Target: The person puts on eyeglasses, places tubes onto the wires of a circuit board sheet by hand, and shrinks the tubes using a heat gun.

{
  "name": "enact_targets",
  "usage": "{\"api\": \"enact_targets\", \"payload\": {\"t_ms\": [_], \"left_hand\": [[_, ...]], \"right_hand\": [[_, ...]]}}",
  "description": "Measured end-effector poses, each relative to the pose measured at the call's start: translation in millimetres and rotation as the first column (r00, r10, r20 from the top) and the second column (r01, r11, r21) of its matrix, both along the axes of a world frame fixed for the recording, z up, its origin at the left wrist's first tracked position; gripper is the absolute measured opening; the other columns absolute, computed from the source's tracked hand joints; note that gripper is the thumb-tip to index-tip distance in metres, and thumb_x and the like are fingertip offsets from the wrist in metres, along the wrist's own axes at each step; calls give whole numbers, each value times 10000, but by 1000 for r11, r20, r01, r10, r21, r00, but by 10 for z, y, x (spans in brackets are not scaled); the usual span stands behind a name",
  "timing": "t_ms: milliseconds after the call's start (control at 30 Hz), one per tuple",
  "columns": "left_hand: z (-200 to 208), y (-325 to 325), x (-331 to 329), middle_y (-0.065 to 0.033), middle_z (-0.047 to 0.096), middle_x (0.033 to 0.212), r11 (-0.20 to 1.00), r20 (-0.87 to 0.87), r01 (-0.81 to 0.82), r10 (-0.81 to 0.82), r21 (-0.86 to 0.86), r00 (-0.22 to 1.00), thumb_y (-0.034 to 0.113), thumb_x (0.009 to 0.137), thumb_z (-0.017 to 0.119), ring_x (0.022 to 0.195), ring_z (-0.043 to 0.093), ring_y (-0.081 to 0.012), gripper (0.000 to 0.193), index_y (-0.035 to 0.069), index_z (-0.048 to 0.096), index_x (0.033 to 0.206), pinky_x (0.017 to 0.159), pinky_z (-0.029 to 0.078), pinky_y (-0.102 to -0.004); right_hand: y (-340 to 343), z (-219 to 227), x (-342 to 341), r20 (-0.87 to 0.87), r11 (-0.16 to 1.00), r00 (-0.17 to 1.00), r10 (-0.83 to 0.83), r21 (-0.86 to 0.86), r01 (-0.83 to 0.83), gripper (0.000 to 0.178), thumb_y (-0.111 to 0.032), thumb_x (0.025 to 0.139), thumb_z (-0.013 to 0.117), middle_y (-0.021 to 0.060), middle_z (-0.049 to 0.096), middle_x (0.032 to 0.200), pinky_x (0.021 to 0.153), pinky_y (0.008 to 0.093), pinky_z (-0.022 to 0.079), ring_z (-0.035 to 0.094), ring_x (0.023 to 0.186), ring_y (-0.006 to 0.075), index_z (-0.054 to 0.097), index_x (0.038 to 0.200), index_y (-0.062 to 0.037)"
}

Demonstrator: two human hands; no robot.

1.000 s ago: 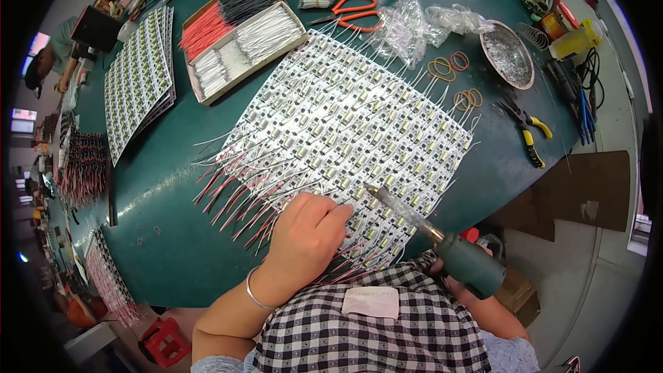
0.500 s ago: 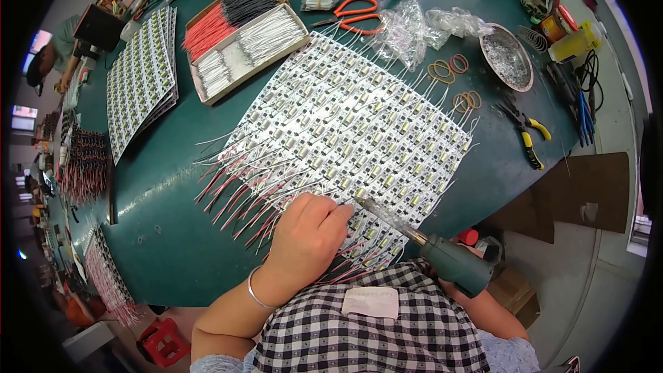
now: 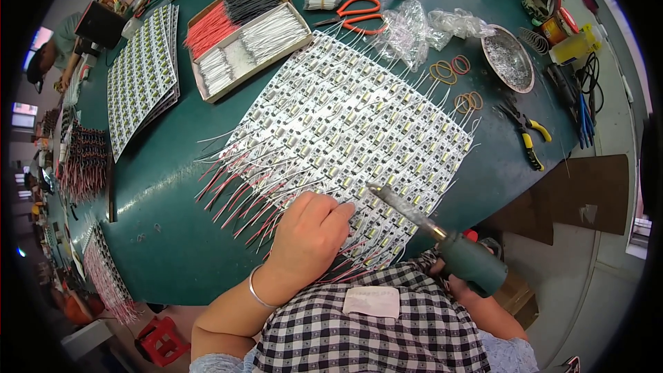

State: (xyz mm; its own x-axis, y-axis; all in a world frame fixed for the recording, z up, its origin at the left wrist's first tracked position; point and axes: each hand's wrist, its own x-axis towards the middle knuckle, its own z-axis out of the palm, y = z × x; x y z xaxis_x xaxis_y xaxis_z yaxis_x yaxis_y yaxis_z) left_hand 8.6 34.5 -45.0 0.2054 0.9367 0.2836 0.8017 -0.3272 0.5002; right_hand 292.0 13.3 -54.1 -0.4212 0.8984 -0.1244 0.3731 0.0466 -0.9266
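Circuit boards (image 3: 345, 124), small white ones with red and white wires trailing off them, lie in a big tiled sheet across the middle of the green tabletop (image 3: 166, 186). The left hand (image 3: 307, 235) rests on the sheet's near edge, at about six o'clock, fingers (image 3: 338, 211) curled and pinching down on what looks like a wire end at a board, though exactly what they grip is too small to tell. The right hand (image 3: 459, 283) is mostly hidden under the checked apron, closed around the green handle of a soldering iron (image 3: 442, 238) whose tip points to ten o'clock, just beside the left fingertips. Doing this joint well probably means holding the wire dead steady, touching the tip only briefly, and keeping the fingers clear of hot metal. A tray of cut wires (image 3: 245, 31) sits at eleven o'clock, pliers (image 3: 528, 138) at two.
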Motion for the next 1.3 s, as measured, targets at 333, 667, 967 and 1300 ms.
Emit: {"api": "enact_targets", "payload": {"t_ms": [333,667,967,1300], "left_hand": [[16,-10,8,-47,543,740,1000,5,0,0,-6,1000,-16,628,668,686,531,-222,245,54,652,862,608,444,-326],[101,-54,1,-8,533,715,999,-124,-18,24,48,992,25,631,680,652,497,-198,224,104,659,840,565,415,-318],[146,-499,-343,-25,553,716,996,-67,-86,87,12,994,34,641,694,677,520,-220,205,99,660,832,588,430,-327],[566,434,-1186,-89,568,720,921,-128,-242,291,304,948,91,742,650,711,534,-276,55,62,653,788,635,429,-375]], "right_hand": [[74,64,-102,-91,996,993,-74,46,79,245,-204,843,586,69,645,763,565,250,510,629,608,136,627,948,13],[262,18,-389,-532,922,753,-387,-240,303,616,-438,840,560,163,565,1017,718,331,498,614,830,218,441,1175,66],[497,-131,-775,-740,899,536,-406,-428,89,577,-292,839,595,209,551,1084,896,456,445,594,933,312,356,1279,-6],[401,-153,-879,-737,870,497,-458,-486,82,401,-322,925,464,144,523,1118,970,499,396,605,838,225,399,1214,-52]]}}
